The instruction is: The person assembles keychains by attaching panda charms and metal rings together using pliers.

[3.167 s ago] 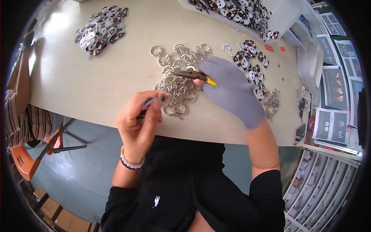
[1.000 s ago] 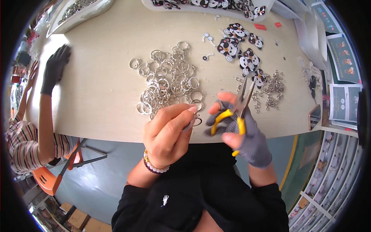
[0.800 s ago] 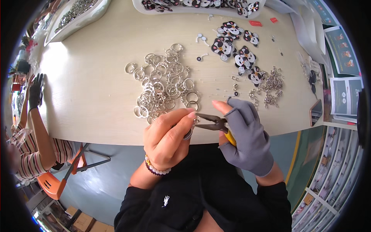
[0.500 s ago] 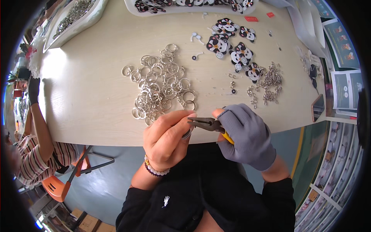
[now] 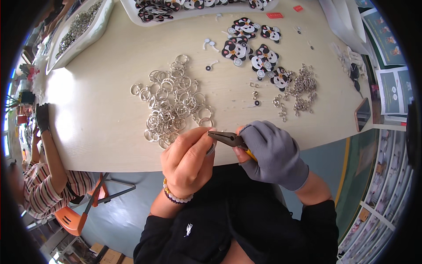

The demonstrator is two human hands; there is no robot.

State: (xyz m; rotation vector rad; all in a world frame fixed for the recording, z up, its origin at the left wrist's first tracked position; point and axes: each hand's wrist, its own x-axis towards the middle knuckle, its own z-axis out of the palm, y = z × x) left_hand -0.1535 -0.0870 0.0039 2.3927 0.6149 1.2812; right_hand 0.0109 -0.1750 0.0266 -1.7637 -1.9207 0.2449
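My bare left hand (image 5: 185,159) is closed in a pinch just off the table's near edge. A metal key ring (image 5: 211,150) shows partly at its fingers; the rest is hidden. My right hand (image 5: 273,155), in a grey fingerless glove, is wrapped round a pair of pliers (image 5: 230,138) with yellow handles. The pliers' dark jaws point left, and their tips meet my left fingertips; any small part between them cannot be made out. Beyond my left hand lies a pile of key rings (image 5: 178,103). A heap of small metal links (image 5: 304,90) lies beyond my right hand.
Panda charms (image 5: 266,57) lie in a cluster on the table (image 5: 101,123). A white bin (image 5: 132,13) of charms stands at the back, a white tray (image 5: 99,37) of metal parts at far left. A phone (image 5: 362,114) rests at the right edge. Another person (image 5: 48,180) sits at left.
The pliers' jaws have gone from apart to nearly closed, at my left fingertips. My right hand has shifted slightly left with them. The whole view has moved a little.
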